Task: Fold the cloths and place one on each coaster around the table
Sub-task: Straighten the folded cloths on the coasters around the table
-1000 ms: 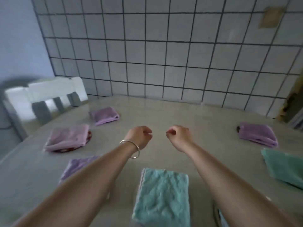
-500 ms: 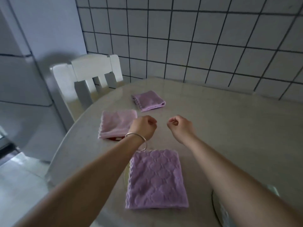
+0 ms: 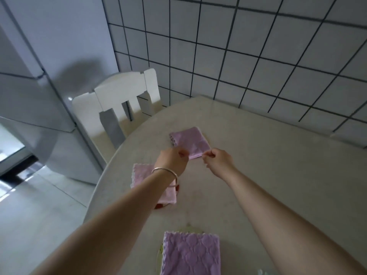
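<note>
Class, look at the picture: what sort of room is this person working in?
Probably a home kitchen or dining corner: a tiled wall, a pale dining table with a white chair pushed up to it, and what looks like a fridge.

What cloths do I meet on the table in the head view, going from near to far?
Textured purple cloth at the near edge → pink cloth partly under the left forearm → far purple cloth, its near edge pinched by the left hand and right hand.
</note>
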